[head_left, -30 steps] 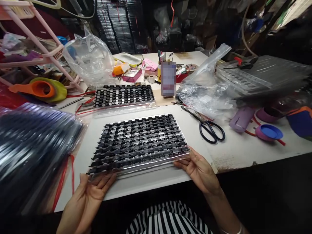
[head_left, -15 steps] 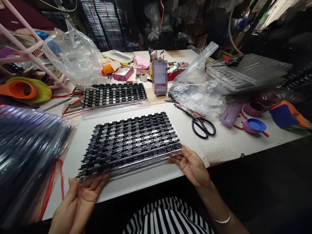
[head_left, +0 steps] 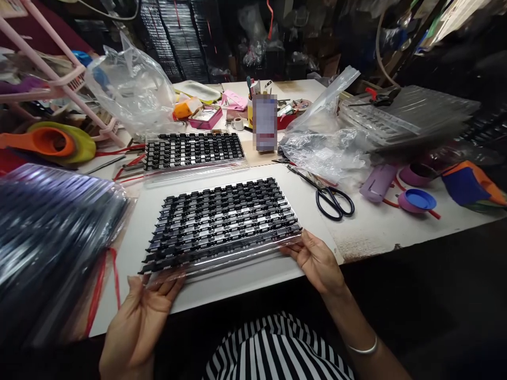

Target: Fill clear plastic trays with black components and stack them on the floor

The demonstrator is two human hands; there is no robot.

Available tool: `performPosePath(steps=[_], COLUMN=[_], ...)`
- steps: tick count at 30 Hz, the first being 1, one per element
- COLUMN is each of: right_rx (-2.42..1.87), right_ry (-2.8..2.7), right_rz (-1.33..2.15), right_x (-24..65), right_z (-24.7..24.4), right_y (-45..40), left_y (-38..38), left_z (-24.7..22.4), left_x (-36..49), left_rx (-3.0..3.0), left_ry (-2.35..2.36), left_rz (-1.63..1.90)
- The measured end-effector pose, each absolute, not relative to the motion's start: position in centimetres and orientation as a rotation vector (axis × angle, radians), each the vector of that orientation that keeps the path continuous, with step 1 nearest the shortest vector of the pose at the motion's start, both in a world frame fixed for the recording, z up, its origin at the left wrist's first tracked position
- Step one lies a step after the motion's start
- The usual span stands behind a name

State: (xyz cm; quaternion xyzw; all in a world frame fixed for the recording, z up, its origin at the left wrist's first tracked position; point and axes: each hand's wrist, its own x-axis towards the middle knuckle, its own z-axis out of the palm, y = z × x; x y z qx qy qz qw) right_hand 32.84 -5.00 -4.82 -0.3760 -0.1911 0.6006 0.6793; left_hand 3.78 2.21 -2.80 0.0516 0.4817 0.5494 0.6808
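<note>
Little but the viewpoint has changed: the left hand [head_left: 138, 314] and right hand [head_left: 319, 261] still grasp the near corners of the clear tray [head_left: 233, 258] over the near white tabletop [head_left: 303, 200], so handling seems steady.

Clear, rectangular plastic tray [head_left: 237, 257]: face-up, loaded with parallel rows of small black parts [head_left: 222, 216] bearing pale marks. Near edge raised above white tabletop [head_left: 245, 277]; far-edge contact indeterminate.

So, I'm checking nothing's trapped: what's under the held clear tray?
Under the clear tray, the left hand and right hand support its near corners above the white tabletop; black parts hide what's beneath its middle.
</note>
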Motion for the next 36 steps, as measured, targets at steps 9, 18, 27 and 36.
performPosePath(steps=[9, 18, 27, 36], right_rx=[-0.951, -0.965, -0.953, -0.969], right_ry=[-0.451, -0.489, -0.520, -0.534], right_rz=[1.231, 1.141, 1.112, 1.083], right_x=[32.5, 31.9, 31.8, 31.7], right_z=[-5.2, -5.2, -5.2, -5.3], right_y=[-5.1, -5.1, -5.0, -5.0], left_y=[1.8, 1.5, 1.9, 2.2], left_z=[-2.8, -3.1, -2.7, -2.8], left_x=[3.5, 2.9, 3.2, 3.0], left_rx=[0.162, 0.161, 0.111, 0.106], left_ry=[1.003, 0.912, 0.971, 0.950], left_rz=[1.231, 1.240, 1.242, 1.276])
